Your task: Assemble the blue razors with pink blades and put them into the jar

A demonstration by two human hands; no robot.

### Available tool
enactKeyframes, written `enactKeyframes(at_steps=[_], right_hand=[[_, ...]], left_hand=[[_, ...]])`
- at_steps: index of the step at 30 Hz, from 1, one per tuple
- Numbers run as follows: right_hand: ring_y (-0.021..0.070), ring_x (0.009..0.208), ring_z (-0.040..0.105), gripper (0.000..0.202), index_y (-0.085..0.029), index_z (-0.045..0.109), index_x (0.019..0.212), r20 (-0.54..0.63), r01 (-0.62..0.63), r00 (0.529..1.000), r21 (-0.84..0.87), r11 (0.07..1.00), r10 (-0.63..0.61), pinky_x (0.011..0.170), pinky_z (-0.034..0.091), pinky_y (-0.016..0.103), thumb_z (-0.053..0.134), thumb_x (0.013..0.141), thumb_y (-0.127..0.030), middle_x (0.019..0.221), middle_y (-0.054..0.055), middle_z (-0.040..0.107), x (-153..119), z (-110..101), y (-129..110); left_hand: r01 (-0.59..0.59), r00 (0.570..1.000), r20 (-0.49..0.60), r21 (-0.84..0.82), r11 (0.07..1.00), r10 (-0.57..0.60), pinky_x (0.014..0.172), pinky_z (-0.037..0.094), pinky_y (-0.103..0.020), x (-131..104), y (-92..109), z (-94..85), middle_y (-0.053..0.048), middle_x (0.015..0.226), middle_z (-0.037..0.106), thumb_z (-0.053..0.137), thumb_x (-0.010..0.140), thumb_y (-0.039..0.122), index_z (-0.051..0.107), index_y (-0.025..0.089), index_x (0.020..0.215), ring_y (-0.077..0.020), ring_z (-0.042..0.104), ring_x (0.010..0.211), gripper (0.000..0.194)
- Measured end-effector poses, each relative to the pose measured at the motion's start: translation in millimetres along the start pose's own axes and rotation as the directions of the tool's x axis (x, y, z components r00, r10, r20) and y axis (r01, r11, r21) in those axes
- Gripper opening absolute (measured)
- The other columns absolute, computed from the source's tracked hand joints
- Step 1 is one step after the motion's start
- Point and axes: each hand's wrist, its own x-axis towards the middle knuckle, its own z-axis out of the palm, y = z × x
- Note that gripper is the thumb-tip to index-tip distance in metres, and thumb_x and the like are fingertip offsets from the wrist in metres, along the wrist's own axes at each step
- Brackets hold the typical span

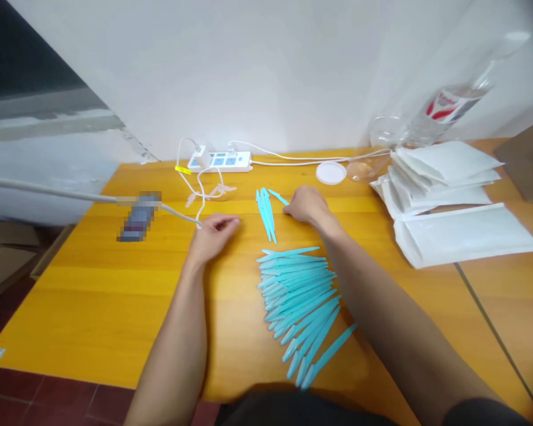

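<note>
My right hand (308,205) is closed on the near end of one slim turquoise eyebrow razor (278,197), which points up and left over the table. Just left of it lies a small group of the same razors (265,213), side by side. On the other side of that group, my left hand (214,235) hovers by the table with its fingers curled toward the thumb, and nothing shows in them. A large fanned row of turquoise razors with pale blade covers (297,290) spreads between my forearms, nearer my body.
White padded envelopes (466,234) are stacked at the right, near a clear plastic bottle (453,109) and a round white lid (331,173). A power strip (231,161) sits against the wall. A white cable (177,213) crosses above a blurred phone-like object (138,219).
</note>
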Motion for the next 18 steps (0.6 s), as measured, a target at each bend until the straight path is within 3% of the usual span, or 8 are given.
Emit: enactKeyframes(at_steps=[3,5,9,12,15,18], right_hand=[[0.0293,0.087,0.071,0.030,-0.012,0.076,0.091,-0.021,-0.063,0.998,0.033,0.997,0.064,0.070,0.051,0.032,0.072,0.069,-0.032,0.093,0.018,0.076,-5,-7,20],[0.0268,0.084,0.070,0.022,-0.015,0.075,0.083,-0.046,-0.060,0.997,0.090,0.994,0.065,0.068,0.049,0.030,0.072,0.069,-0.032,0.086,0.014,0.076,-12,-10,32],[0.0188,0.073,0.067,0.011,-0.017,0.071,0.078,-0.018,0.009,1.000,0.369,0.930,-0.003,0.064,0.046,0.024,0.066,0.073,-0.025,0.076,0.007,0.074,-28,-12,51],[0.0137,0.065,0.063,0.012,-0.015,0.068,0.084,0.129,0.006,0.984,0.660,0.751,-0.122,0.060,0.046,0.022,0.062,0.075,-0.021,0.076,0.005,0.072,-42,-10,62],[0.0099,0.056,0.053,0.021,-0.014,0.069,0.093,0.212,-0.040,0.958,0.765,0.643,-0.192,0.053,0.040,0.021,0.062,0.074,-0.021,0.073,0.002,0.069,-53,-5,71],[0.0086,0.051,0.042,0.027,-0.015,0.073,0.096,0.203,-0.001,0.951,0.754,0.657,-0.232,0.048,0.030,0.022,0.058,0.076,-0.025,0.064,-0.003,0.060,-59,0,76]], left_hand=[[0.241,0.933,-0.331,0.293,0.925,-0.138,0.090,0.051,-0.038,30,-38,-30.4,-0.014,0.106,0.072,0.062,0.084,0.043,0.073,0.014,0.113,-0.0275,0.067,0.097,0.042],[0.342,0.898,-0.412,0.437,0.832,-0.153,0.096,0.048,-0.043,49,-52,-47.5,-0.018,0.121,0.067,0.061,0.084,0.045,0.072,0.013,0.116,-0.0332,0.064,0.109,0.047],[0.376,0.925,-0.299,0.629,0.681,-0.235,0.092,0.048,-0.049,67,-49,-64.3,-0.019,0.113,0.071,0.051,0.088,0.054,0.075,0.016,0.108,-0.0405,0.063,0.108,0.049],[0.290,0.955,-0.171,0.724,0.626,-0.244,0.086,0.049,-0.050,63,-34,-66.3,-0.020,0.101,0.074,0.049,0.088,0.051,0.076,0.017,0.101,-0.0419,0.065,0.102,0.046],[0.204,0.972,-0.075,0.742,0.639,-0.223,0.087,0.049,-0.047,52,-22,-64.1,-0.018,0.100,0.075,0.055,0.083,0.041,0.075,0.017,0.103,-0.0398,0.066,0.100,0.037],[0.138,0.978,0.014,0.700,0.701,-0.207,0.086,0.049,-0.042,41,-16,-60.4,-0.013,0.101,0.076,0.058,0.078,0.035,0.075,0.021,0.109,-0.0374,0.068,0.099,0.037]])
